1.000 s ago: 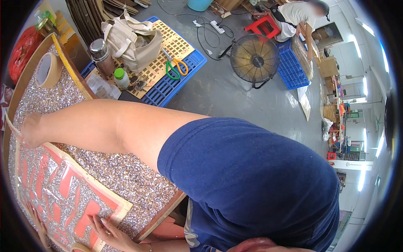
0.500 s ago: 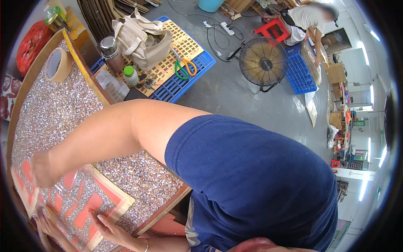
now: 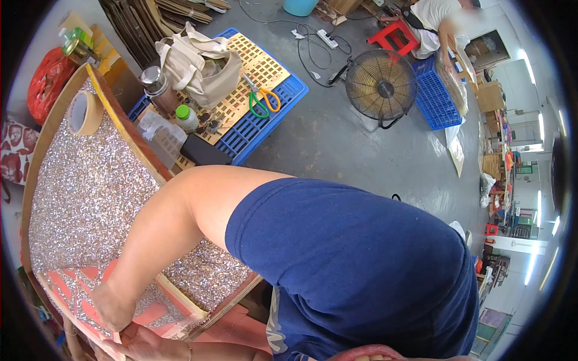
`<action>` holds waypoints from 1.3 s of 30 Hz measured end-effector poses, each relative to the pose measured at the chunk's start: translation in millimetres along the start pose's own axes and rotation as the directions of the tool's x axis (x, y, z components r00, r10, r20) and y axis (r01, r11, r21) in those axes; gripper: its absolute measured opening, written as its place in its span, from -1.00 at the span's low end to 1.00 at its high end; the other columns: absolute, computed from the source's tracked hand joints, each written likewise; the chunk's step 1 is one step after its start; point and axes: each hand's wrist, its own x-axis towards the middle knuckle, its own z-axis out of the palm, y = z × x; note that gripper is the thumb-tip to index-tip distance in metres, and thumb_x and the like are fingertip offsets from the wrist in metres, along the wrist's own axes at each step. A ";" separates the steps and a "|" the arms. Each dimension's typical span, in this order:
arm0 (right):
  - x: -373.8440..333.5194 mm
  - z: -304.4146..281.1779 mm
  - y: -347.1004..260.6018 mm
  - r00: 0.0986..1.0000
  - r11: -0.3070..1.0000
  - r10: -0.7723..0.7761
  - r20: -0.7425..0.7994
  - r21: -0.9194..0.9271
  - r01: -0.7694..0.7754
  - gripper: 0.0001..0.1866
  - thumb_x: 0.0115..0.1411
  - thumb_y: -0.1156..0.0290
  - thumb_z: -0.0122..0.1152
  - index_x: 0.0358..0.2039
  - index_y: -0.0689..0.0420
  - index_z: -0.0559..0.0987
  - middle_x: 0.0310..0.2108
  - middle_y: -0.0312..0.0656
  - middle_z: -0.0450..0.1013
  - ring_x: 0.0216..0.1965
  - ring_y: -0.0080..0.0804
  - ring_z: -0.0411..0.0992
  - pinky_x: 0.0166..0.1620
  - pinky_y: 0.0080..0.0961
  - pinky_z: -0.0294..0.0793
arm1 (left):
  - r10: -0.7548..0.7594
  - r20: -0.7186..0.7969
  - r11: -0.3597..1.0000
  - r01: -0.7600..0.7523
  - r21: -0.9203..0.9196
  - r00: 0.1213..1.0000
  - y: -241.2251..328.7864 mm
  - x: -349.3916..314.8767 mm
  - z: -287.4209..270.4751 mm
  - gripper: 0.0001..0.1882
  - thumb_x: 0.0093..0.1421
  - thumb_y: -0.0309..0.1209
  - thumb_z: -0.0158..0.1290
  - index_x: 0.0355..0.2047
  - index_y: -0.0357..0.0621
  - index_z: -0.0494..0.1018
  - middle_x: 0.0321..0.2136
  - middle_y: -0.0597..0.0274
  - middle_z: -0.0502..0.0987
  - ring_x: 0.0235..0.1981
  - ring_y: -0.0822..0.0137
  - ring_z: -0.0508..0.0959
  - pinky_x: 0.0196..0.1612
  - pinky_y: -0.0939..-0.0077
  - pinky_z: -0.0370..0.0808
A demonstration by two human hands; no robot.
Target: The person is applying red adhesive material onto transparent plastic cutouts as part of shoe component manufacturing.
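A wood-framed board (image 3: 90,186) covered in silver glitter lies to my left. On its near end rests a red panel (image 3: 72,286) with a cream border and glitter patches. My right arm in a blue sleeve reaches across the board. My right hand (image 3: 111,307) sits on the panel with its fingers curled over the panel's near edge. My left hand (image 3: 141,344) is just below it at the same edge; its fingers are partly hidden. A roll of tan tape (image 3: 84,112) lies at the board's far end.
Beyond the board a blue pallet (image 3: 265,123) carries a canvas bag (image 3: 198,63), green and orange scissors (image 3: 262,99), a metal flask (image 3: 153,81) and a green-capped bottle (image 3: 186,117). A floor fan (image 3: 379,84), a red stool (image 3: 394,36), a blue crate (image 3: 436,96) and another person (image 3: 433,18) are farther off.
My right hand has drawn back from the board's far left edge toward me, down onto the red panel beside my left hand.
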 end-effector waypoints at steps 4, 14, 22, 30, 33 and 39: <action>0.8 8.4 4.6 1.000 0.998 -0.013 0.018 0.059 0.012 -0.73 0.16 0.27 -0.04 -0.47 -0.04 0.66 -0.44 -0.35 0.58 -0.43 -0.40 0.55 -0.53 -0.31 0.48 | 0.023 -0.449 0.980 0.069 0.189 0.893 4.7 5.6 48.1 -0.64 0.19 -0.18 -0.05 -0.20 -0.26 0.36 -0.34 0.26 0.42 -0.26 0.42 0.44 -0.19 0.56 0.37; -18.6 6.5 35.0 0.935 0.923 0.349 -0.062 -0.147 -0.355 -0.44 0.07 0.13 0.06 0.05 0.16 0.40 -0.03 0.09 0.40 0.16 0.03 0.17 0.16 0.23 -0.03 | 0.004 -0.418 0.999 0.009 0.030 0.908 -26.4 24.1 23.9 -0.41 0.38 -0.16 -0.48 0.20 -0.45 -0.15 0.10 -0.36 0.22 0.07 -0.05 0.37 0.05 0.12 0.45; -17.3 11.1 52.2 0.907 0.930 0.351 0.232 0.028 -0.367 -0.57 -0.03 0.15 0.12 -0.22 0.16 0.60 -0.18 -0.05 0.51 0.05 0.06 0.31 0.16 0.18 0.06 | 0.125 -0.505 0.950 0.043 0.308 0.854 -36.3 11.3 43.3 -0.36 0.35 -0.05 -0.57 0.17 -0.41 -0.08 0.06 -0.29 0.28 -0.02 -0.19 0.42 -0.35 -0.06 0.63; -8.1 12.5 41.7 0.943 0.945 0.188 0.274 0.211 -0.249 -0.28 0.00 0.15 0.06 0.13 0.34 0.24 0.15 0.26 0.13 0.09 0.24 0.24 0.10 0.19 0.13 | 0.119 -0.540 0.981 -0.014 0.194 0.833 -26.7 10.1 62.7 -0.47 0.32 -0.16 -0.37 0.05 -0.43 0.16 -0.04 -0.22 0.40 -0.02 -0.08 0.44 -0.17 0.12 0.54; -17.6 6.3 36.9 0.934 0.929 0.210 0.290 0.237 -0.283 -0.26 0.03 0.14 0.01 0.16 0.33 0.17 0.17 0.34 0.03 0.09 0.33 0.21 0.07 0.18 0.17 | 0.121 -0.516 0.982 -0.025 0.190 0.848 -29.7 9.7 64.0 -0.50 0.30 -0.18 -0.32 0.03 -0.40 0.20 -0.05 -0.18 0.41 -0.03 -0.07 0.44 -0.13 0.12 0.51; -15.8 17.0 37.0 0.957 0.955 0.222 0.188 0.156 -0.252 -0.27 0.05 0.16 0.00 0.15 0.36 0.14 0.14 0.33 0.09 0.09 0.34 0.21 0.03 0.15 0.23 | 0.157 -0.476 0.980 -0.076 0.185 0.865 -25.7 8.6 62.8 -0.55 0.26 -0.21 -0.20 -0.02 -0.35 0.28 -0.08 -0.10 0.44 -0.04 -0.04 0.44 -0.05 0.12 0.44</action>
